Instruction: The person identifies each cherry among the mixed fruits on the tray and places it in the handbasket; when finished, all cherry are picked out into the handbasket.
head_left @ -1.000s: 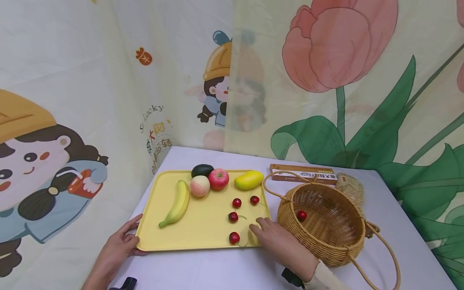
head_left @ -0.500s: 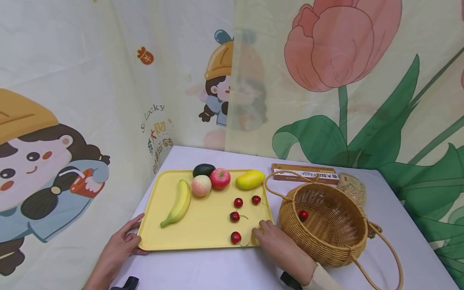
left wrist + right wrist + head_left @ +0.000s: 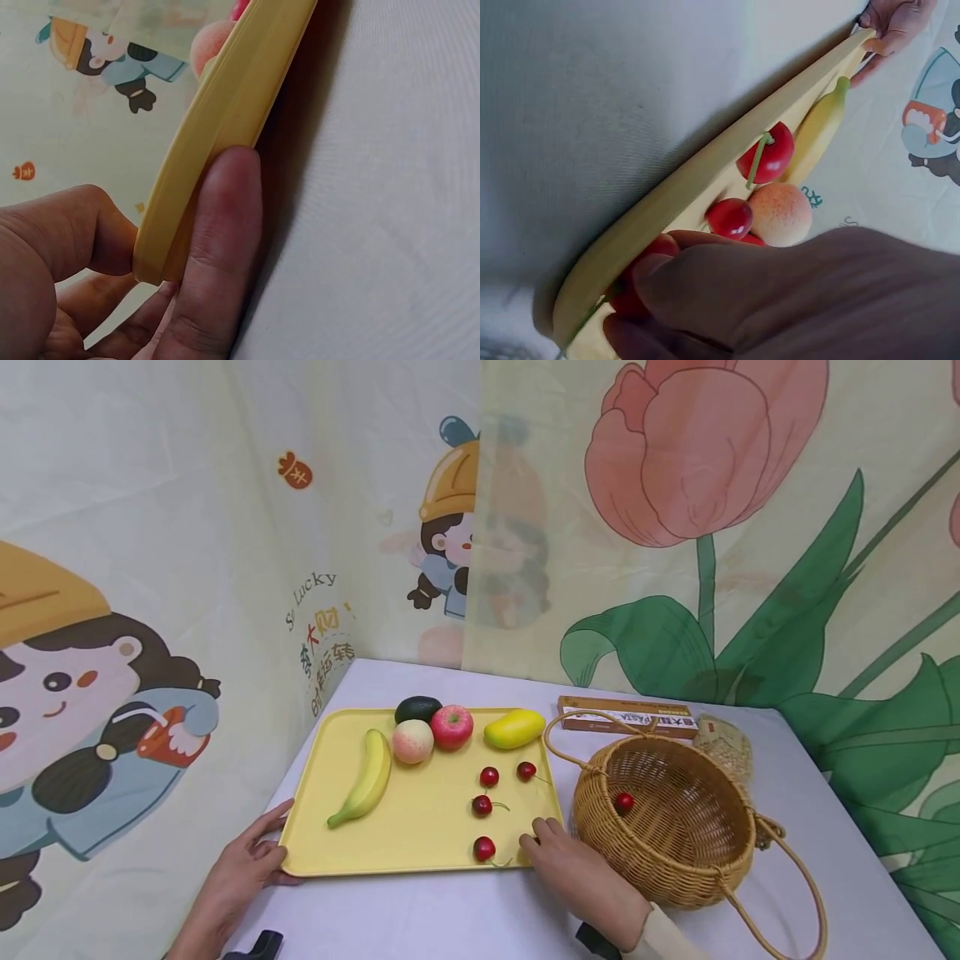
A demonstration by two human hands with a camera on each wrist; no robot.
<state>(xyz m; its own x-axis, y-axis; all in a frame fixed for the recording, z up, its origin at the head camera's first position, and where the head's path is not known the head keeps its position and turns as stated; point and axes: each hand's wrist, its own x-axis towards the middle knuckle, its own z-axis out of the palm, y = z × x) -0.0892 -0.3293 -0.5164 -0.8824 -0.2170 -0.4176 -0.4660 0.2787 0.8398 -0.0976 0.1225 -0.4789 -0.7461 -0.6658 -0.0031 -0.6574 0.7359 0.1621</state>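
A yellow tray (image 3: 420, 827) lies on the table with its near left corner between the thumb and fingers of my left hand (image 3: 243, 864); the left wrist view shows this grip on the rim (image 3: 199, 187). At the near right corner is my right hand (image 3: 577, 872). It pinches a red cherry (image 3: 630, 296) with a green stem in the right wrist view, hidden from the head camera. Several other cherries (image 3: 484, 848) are left of and beyond that hand. Right beside it stands a wicker basket (image 3: 637, 868), one cherry (image 3: 623, 802) inside.
Farther back on the tray are a banana (image 3: 366, 781), a peach (image 3: 412, 742), an apple (image 3: 452, 727), a dark green avocado-like fruit (image 3: 417, 709) and a yellow mango (image 3: 514, 729). Behind the basket lie a pasta box (image 3: 628, 717) and a clear bag (image 3: 726, 747). The basket's handles stick out.
The right hand's fingers have drawn in and down a little at the tray's near right corner. My left hand, the tray and the visible fruit have stayed put; the head view shifts slightly.
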